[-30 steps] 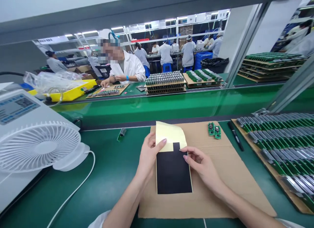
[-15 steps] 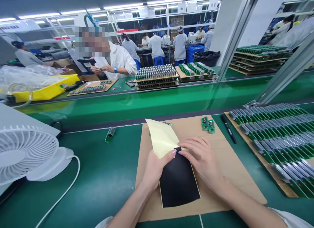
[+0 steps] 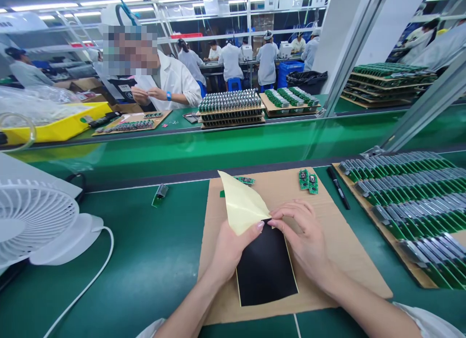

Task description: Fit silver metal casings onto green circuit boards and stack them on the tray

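A black sheet (image 3: 267, 270) with pale yellow backing paper (image 3: 242, 202) lies over the cardboard, its far end bent up so that the yellow side shows. My left hand (image 3: 233, 250) is closed on the sheet's left side, thumb on the black face near the fold. My right hand (image 3: 300, 236) pinches at the fold's right end, thumb against fingertips. Whatever sits between those fingertips is too small to make out. Behind the raised paper, a green circuit board (image 3: 244, 181) is partly hidden. Two more small circuit boards (image 3: 308, 181) lie at the cardboard's far right.
Under the sheet is a brown cardboard (image 3: 349, 260) on the green table. A black pen (image 3: 338, 187) and rows of boards with metal parts (image 3: 411, 197) are to the right. Leftward are a single board (image 3: 159, 195) and a white fan (image 3: 36, 221). A co-worker (image 3: 171, 81) sits across.
My right fingertips have moved slightly right along the fold. The short black strip seen between my hands no longer shows there. The view has shifted a little.
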